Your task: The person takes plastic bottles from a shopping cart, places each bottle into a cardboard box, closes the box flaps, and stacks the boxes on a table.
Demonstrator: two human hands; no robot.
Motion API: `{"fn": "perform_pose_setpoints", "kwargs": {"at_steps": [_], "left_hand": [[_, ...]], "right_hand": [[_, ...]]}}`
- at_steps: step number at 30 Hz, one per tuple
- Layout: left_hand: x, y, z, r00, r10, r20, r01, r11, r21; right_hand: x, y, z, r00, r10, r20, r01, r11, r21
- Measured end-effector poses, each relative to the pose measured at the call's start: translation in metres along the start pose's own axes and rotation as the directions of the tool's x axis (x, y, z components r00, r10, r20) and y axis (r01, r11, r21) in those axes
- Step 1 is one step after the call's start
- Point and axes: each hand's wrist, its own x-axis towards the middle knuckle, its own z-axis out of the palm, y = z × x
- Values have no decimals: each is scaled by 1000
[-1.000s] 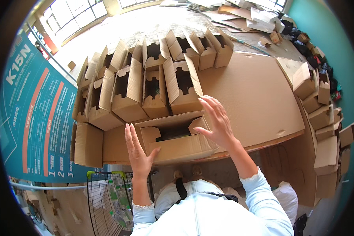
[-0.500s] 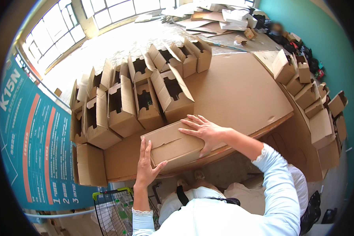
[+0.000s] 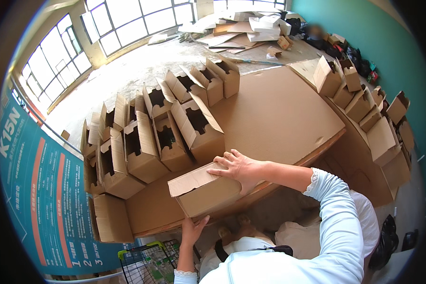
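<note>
We now press our right hand (image 3: pixel 239 168) flat on the cardboard box (image 3: pixel 206 194), its flaps folded shut since before; our left hand (image 3: pixel 193 230) props its near end at the surface (image 3: pixel 279 113) edge.

Bright daylight pours in from the tall gridded panes of the windows (image 3: pixel 123 23) at your upper left, washing out the pale concrete floor (image 3: pixel 142 71); shadows stay soft; the fisheye bends straight edges, and a black vignette rings a sharp centre.
</note>
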Motion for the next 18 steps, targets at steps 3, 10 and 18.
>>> {"fn": "perform_pose_setpoints", "kwargs": {"at_steps": [3,10,18], "left_hand": [[9,2,12,993,117,11,-117,993,-5],[47,17,74,974,100,206,-106,994,21],[114,37,188,972,142,186,-135,990,-47]], "right_hand": [[-20,-5,0,997,77,-12,-76,997,23],[-99,22,10,962,271,-44,-262,954,144],[-175,83,37,845,486,-223,-459,873,164]]}}
